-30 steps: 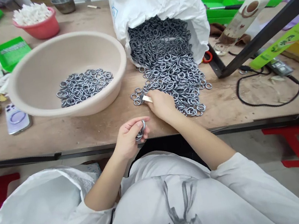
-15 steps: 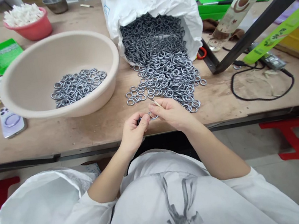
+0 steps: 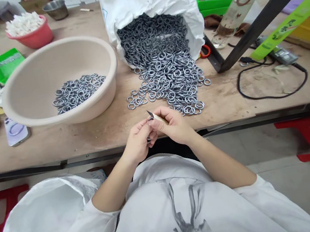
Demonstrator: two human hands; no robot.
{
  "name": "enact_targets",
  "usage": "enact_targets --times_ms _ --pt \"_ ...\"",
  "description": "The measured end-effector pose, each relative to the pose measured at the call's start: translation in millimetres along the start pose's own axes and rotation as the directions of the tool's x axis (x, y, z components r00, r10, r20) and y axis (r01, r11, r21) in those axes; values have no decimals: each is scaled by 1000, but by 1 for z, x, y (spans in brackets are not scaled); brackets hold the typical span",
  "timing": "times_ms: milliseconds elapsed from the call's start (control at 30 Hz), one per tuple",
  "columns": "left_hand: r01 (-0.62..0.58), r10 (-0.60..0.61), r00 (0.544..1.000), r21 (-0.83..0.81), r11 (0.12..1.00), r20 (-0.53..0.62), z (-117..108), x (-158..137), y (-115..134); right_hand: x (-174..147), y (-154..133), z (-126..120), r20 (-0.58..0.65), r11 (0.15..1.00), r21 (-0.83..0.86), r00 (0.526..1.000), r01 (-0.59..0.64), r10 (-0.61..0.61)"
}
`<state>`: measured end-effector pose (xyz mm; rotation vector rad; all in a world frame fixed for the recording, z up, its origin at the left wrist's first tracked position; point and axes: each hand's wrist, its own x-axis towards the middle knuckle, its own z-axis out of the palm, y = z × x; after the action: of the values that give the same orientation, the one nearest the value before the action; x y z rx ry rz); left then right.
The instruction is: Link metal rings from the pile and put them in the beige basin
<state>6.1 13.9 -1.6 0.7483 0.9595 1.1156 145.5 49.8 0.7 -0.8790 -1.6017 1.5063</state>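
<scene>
Right hand (image 3: 175,126): moved from the ring pile (image 3: 170,77) to meet the left hand (image 3: 138,141); pinches a knife (image 3: 159,119).
Left hand: curled around a mostly hidden ring (image 3: 148,139), near the table's (image 3: 225,108) near edge.
Ring: likely light, stiff, slippery; best pinched across its rim.

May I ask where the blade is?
In the head view, the blade is near centre, in the right hand, beside the left hand, near the spilled rings.
</scene>
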Motion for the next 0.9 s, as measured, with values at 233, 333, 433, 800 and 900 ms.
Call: enact_targets --times_ms 233,333,433,800,900 --pt "39 -48 995 -108 993 -82 3 -2 2 -11 2 -3 -49 771 -615 967 168 -250" --pt "46 -62 989 -115 992 -133 4 -2 2 -15 0 -2 11 667 -712 953 220 -304" --pt "52 -67 987 -104 993 -148 5 -2 2 -15 1 -2 34 603 -756 935 256 -354" --pt "59 -73 988 -104 993 -139 3 -3 0 -13 8 3 64 566 -766 912 305 -405" --pt "74 -90 990 -139 988 -112 -2 -2 0 -8 15 5 19 616 -748 937 246 -350"
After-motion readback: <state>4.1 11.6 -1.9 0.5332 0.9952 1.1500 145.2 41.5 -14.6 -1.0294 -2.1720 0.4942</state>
